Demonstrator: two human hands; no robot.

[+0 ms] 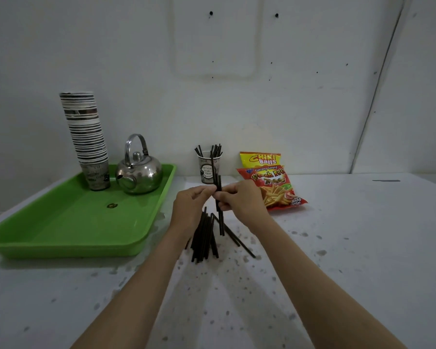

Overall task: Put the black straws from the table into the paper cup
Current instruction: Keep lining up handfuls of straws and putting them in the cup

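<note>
A printed paper cup (207,170) stands near the wall at the table's back, with several black straws (215,150) sticking out of it. A pile of black straws (205,238) lies on the table in front of me. Above the pile, my left hand (191,207) and my right hand (239,200) meet, both pinching a few upright black straws (220,217). These held straws stand in front of the cup and partly hide it.
A green tray (68,238) at the left holds a tall stack of paper cups (86,132) and a steel kettle (139,172). Two snack bags (269,182) lie right of the cup. The white table (363,248) is speckled with dark spots.
</note>
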